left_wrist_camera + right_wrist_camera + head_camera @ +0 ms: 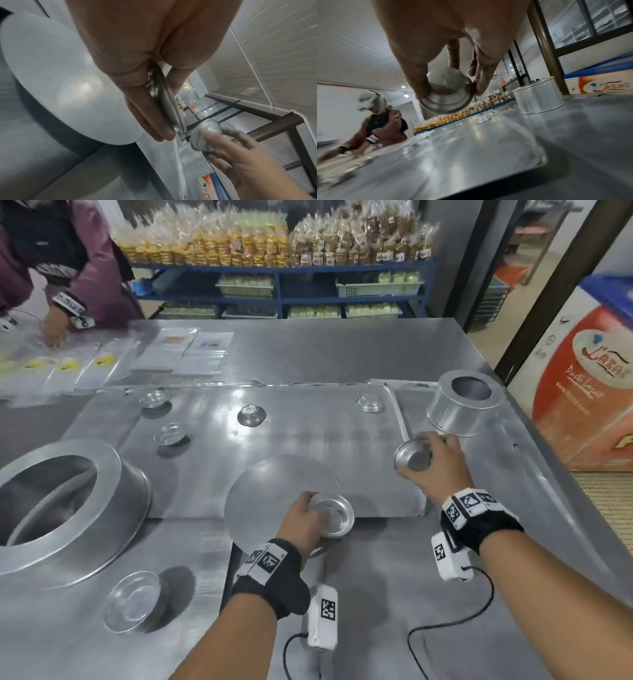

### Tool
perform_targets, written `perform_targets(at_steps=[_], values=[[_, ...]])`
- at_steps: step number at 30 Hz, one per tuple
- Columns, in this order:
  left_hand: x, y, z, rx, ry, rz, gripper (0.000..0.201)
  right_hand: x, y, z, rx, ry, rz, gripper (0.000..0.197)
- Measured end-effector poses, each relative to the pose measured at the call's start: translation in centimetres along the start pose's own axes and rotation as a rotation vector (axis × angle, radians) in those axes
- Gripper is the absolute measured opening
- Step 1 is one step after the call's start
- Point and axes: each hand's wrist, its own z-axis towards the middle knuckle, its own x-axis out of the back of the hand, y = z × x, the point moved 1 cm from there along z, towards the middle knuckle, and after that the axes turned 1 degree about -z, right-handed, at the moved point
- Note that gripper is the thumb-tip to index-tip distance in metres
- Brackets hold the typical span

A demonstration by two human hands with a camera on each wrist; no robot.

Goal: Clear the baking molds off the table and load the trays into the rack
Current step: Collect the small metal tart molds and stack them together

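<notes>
My left hand [305, 522] grips a small round metal mold [334, 513] by its rim, just above a flat metal disc [274, 491] on the baking tray [308, 440]; the left wrist view shows the mold [163, 102] edge-on between thumb and fingers. My right hand [433, 463] holds a second small mold [412, 456] tilted above the tray's right edge, its rounded bottom [448, 92] facing the right wrist camera. Several more small molds lie on the tray, such as one [251, 414] at the middle and one [370, 402] at the far right corner.
A large ring pan [65, 508] sits at the left, a shallow dish [135, 599] in front of it. A tall round tin [462, 405] stands at the right. Another person [54, 268] handles plastic bags [68, 364] at the far left. Shelves of packed goods [274, 244] stand behind.
</notes>
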Motion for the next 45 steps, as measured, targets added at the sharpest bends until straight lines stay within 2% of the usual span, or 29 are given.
perform_targets(at_steps=[4, 6, 8, 12, 17, 25, 29, 32, 35, 38, 42, 45], values=[[1.8, 0.1, -1.1, -0.022, 0.020, -0.052, 0.039, -1.5, -5.2, -5.4, 0.124, 0.046, 0.281, 0.066], [2.7, 0.4, -1.7, -0.032, 0.021, -0.088, 0.027, -2.3, -7.5, -8.1, 0.173, 0.038, 0.394, 0.065], [3.6, 0.6, -2.2, -0.031, 0.010, -0.144, 0.026, -3.3, -9.2, -10.3, 0.216, 0.007, 0.462, 0.065], [5.6, 1.2, -3.1, -0.005, -0.046, -0.187, 0.037, -5.7, -11.1, -13.0, 0.225, -0.056, 0.493, 0.064], [8.7, 0.9, -3.7, -0.038, -0.121, -0.133, 0.027, -7.8, -13.6, -15.2, 0.168, -0.183, 0.533, 0.057], [13.2, 0.7, -2.5, -0.103, -0.103, -0.045, 0.027, -9.2, -15.9, -15.7, 0.169, -0.397, 0.481, 0.069], [13.7, 1.0, -1.1, -0.099, -0.078, -0.064, 0.026, -9.3, -15.3, -13.1, 0.157, -0.448, 0.393, 0.079], [13.5, 1.5, 0.9, -0.091, -0.044, -0.072, 0.026, -9.5, -13.5, -9.0, 0.138, -0.422, 0.221, 0.068], [12.8, 2.0, 3.5, -0.090, -0.005, -0.068, 0.026, -9.9, -11.2, -3.5, 0.108, -0.392, 0.031, 0.057], [12.0, 2.6, 6.0, -0.087, 0.038, -0.071, 0.026, -10.2, -9.2, 2.7, 0.076, -0.375, -0.147, 0.055], [11.2, 3.7, 9.5, -0.083, 0.078, -0.034, 0.028, -11.0, -6.9, 11.1, 0.020, -0.318, -0.297, 0.051], [10.6, 4.2, 12.1, -0.061, 0.108, 0.027, 0.032, -11.8, -5.6, 16.6, 0.035, -0.284, -0.400, 0.047]])
